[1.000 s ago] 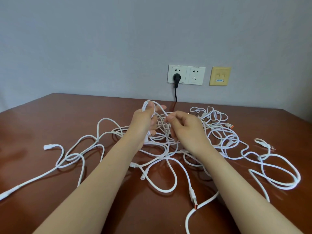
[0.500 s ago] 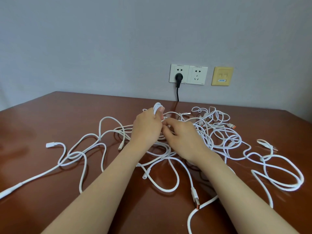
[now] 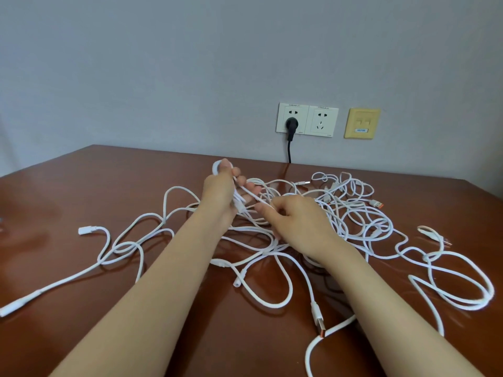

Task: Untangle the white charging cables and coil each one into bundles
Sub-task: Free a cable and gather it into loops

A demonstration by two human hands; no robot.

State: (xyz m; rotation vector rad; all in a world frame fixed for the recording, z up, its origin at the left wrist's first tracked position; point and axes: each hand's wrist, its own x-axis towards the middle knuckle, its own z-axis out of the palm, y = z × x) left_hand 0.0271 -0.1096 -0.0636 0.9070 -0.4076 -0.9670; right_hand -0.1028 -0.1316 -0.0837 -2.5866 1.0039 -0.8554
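Observation:
Several white charging cables (image 3: 275, 300) lie tangled across the brown table (image 3: 81, 191). My left hand (image 3: 221, 190) is raised over the middle of the tangle and holds small loops of one white cable wound round its fingers. My right hand (image 3: 295, 221) is just to its right, fingers curled, pinching the strand that runs taut up to the left hand. Loose plug ends lie at the left (image 3: 87, 230) and near the front (image 3: 318, 319), the latter with an orange tip.
Two white wall sockets (image 3: 307, 119) sit on the grey wall behind the table, with a black plug (image 3: 291, 125) in the left one and its cord dropping behind the table. A yellow wall plate (image 3: 362, 123) is beside them. More cable loops spread to the right (image 3: 462, 284).
My left hand has shifted left with the loops on its fingers. My right hand has dropped lower and drawn a strand taut from it.

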